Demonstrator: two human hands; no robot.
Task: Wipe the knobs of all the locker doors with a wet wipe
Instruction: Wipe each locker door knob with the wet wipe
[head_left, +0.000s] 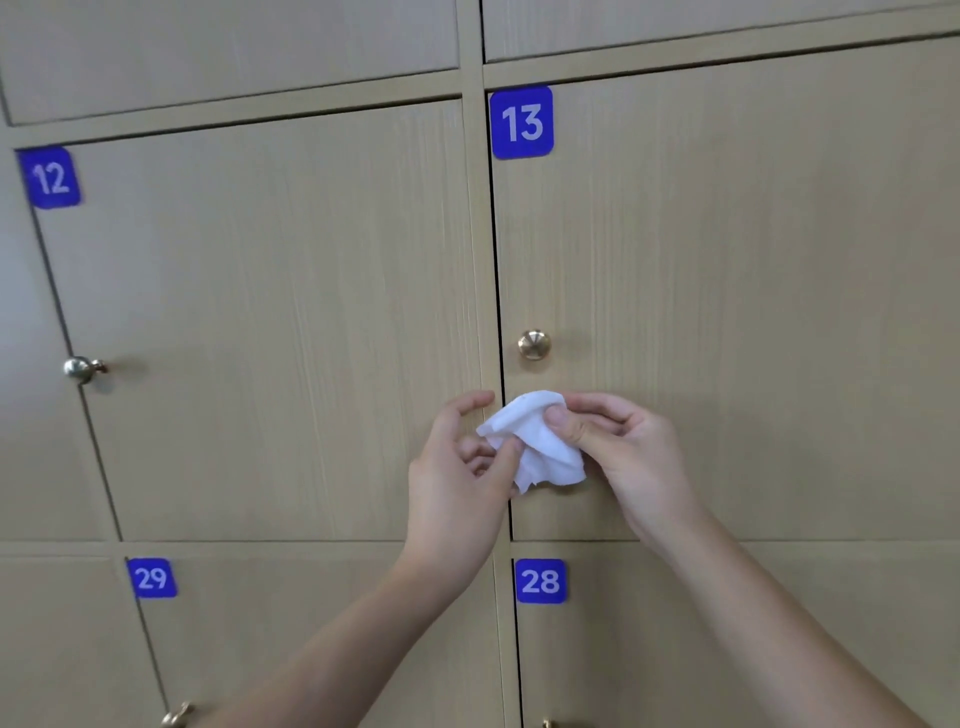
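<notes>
- Below knob 13 (534, 344): crumpled wet wipe (535, 441), long axis slanting upper-left to lower-right.
- Left hand (462, 467) pinches its left edge; right hand (623, 452) pinches its top.

The locker doors (270, 322) are showing matt, pale wood grain; the knobs (534, 344) are shining like glossy brass; the wipe (540, 441) is looking like soft, crumpled cloth.

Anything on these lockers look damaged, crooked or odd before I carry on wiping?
Nothing stands out. Doors 12 and 13 sit shut, each brass knob is in place, and the number plates look intact. Both the left hand and right hand pinch the crumpled wet wipe below knob 13.
</notes>
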